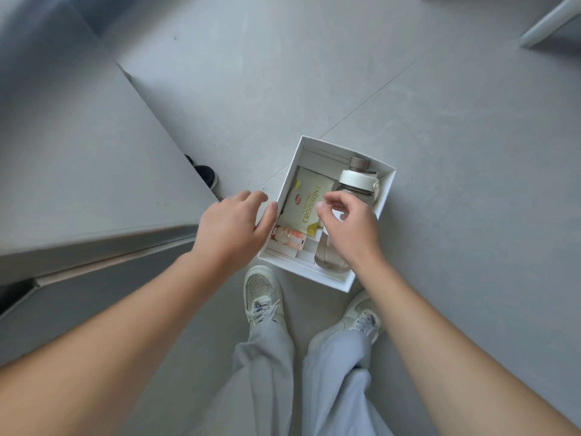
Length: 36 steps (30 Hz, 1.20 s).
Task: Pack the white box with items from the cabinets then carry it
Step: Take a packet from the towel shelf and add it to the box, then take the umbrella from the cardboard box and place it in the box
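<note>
The white box sits open on the grey floor in front of my feet. Inside lie a pale croissant packet, a clear water bottle with a white lid and brown cap, and a small pink-labelled bottle. My left hand hovers at the box's left wall, fingers spread, thumb near the rim. My right hand is over the water bottle's body, fingers curled loosely and empty; whether it touches the bottle I cannot tell.
A grey cabinet top fills the left side, its front edge close to my left arm. A dark shoe peeks out by the cabinet corner. My white sneakers stand just below the box. A pale furniture edge sits top right.
</note>
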### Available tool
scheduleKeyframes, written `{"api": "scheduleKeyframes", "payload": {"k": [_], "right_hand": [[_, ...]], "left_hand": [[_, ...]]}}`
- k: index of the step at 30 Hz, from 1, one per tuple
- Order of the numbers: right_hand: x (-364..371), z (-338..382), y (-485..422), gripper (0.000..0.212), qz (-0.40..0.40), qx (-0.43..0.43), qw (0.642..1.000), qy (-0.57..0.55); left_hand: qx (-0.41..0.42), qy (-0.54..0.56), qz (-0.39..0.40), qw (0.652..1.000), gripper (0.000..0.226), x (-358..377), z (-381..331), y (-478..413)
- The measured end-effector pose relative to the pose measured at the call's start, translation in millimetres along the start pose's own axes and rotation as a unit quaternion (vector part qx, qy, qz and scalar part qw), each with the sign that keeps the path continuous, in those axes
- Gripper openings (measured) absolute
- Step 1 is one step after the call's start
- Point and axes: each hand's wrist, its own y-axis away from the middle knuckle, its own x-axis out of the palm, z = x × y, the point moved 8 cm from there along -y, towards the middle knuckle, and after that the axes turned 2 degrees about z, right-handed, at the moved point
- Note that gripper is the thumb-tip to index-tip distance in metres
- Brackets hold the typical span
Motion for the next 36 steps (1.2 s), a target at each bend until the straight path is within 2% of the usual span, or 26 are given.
{"api": "scheduleKeyframes", "payload": {"k": [4,11,17,21,27,32,36], "right_hand": [[-65,66,28,0.036,-0.035,-0.046,0.997,0.046],[-195,211,109,0.046,-0.106,-0.066,0.992,-0.008],[-327,336,227,0.052,-0.166,-0.104,0.98,-0.025],[-396,399,319,0.047,-0.236,-0.137,0.962,-0.011],[-423,450,437,0.043,-0.312,-0.159,0.936,0.026],[-430,472,487,0.05,-0.354,-0.133,0.925,0.044],[-437,487,521,0.051,-0.379,-0.125,0.916,0.048]], "left_hand": [[0.049,-0.029,-0.041,0.998,0.045,-79,-50,10],[0.125,-0.021,-0.094,0.987,0.041,-252,-160,51],[0.189,-0.015,-0.151,0.97,0.039,-423,-245,139],[0.251,-0.016,-0.182,0.951,0.04,-500,-288,211],[0.338,0.0,-0.183,0.923,0.042,-566,-329,285],[0.402,-0.001,-0.214,0.89,0.049,-630,-355,317],[0.454,0.01,-0.223,0.863,0.044,-656,-362,350]]}}
